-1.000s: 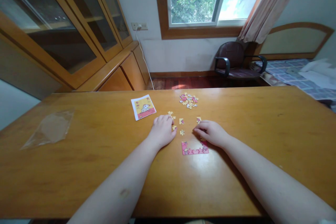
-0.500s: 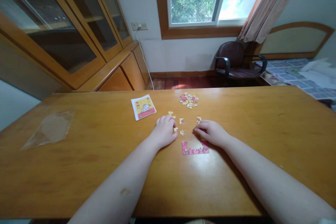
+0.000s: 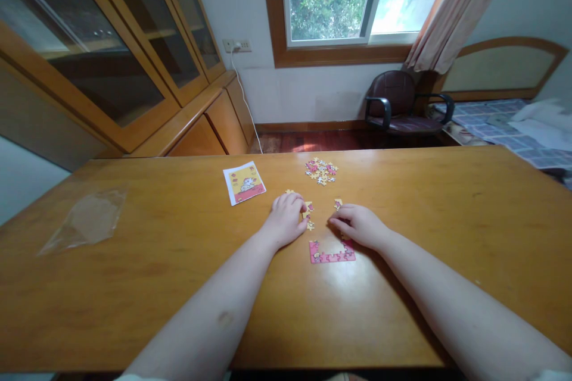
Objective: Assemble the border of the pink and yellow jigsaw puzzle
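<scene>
My left hand (image 3: 288, 218) is low over the table, its fingertips closed on a small yellow jigsaw piece (image 3: 306, 215), partly hidden. That piece lies between a corner piece (image 3: 310, 206) and another yellow piece (image 3: 310, 225); whether they are joined I cannot tell. Resting on the table, my right hand (image 3: 360, 226) has loosely bent fingers with nothing visible in them. Just beyond its fingers is a yellow and pink piece (image 3: 338, 203). Nearer to me lies a joined pink puzzle border (image 3: 331, 258), its right side partly covered by the right hand.
A heap of loose jigsaw pieces (image 3: 321, 171) lies toward the table's far edge. The picture card (image 3: 245, 183) is to its left, and a clear plastic bag (image 3: 84, 220) lies at far left. Another piece (image 3: 289, 191) shows behind my left hand. An armchair (image 3: 397, 104) stands beyond the table.
My left hand has slid right with the yellow piece, bringing it up against the pieces of the left column. My right hand and the pink border have stayed put.
</scene>
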The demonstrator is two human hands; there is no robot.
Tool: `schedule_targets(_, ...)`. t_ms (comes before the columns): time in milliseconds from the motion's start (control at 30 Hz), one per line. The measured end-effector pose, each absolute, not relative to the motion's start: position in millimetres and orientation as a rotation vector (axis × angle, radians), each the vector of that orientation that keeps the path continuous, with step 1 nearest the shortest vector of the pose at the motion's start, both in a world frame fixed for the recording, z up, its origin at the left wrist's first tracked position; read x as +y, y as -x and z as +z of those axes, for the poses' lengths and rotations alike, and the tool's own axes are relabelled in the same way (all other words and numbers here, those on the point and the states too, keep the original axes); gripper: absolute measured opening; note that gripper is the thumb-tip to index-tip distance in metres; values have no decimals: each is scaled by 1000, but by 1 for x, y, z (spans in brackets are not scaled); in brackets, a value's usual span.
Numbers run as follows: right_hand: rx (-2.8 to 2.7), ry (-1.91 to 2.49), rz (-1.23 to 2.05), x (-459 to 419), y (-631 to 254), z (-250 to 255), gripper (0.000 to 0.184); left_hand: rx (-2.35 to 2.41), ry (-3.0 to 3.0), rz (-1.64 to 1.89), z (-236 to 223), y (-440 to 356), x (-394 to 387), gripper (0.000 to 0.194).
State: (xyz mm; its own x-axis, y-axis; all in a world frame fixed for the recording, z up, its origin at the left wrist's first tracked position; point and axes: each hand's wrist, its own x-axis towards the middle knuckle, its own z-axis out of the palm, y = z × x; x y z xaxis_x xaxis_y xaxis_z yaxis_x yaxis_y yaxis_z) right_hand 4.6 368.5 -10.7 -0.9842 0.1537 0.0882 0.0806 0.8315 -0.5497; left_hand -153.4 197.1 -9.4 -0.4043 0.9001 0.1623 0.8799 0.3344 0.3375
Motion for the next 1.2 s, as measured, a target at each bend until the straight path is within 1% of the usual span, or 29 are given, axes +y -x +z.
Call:
schedule_targets(767,-2901,168,779,368,-4,-12,25,2482,-1740,726,-16,158,199,14)
schedule_targets(900,-2877,148,704,367,-4,-10,25,2504,-1714,719,-14,160,197,17)
schedule_targets(1000,-2850,33,636,364,-4,-5,25,2511,-1706,718,-13,161,195,16)
schedule_targets(1100,-2884,-88,589,361,-4,-3,31,2491,-1735,715,-13,161,194,13)
schedule_targets(1200,-2952,-79,520,359,-5,-6,44,2482,-1753,716,-13,161,194,12)
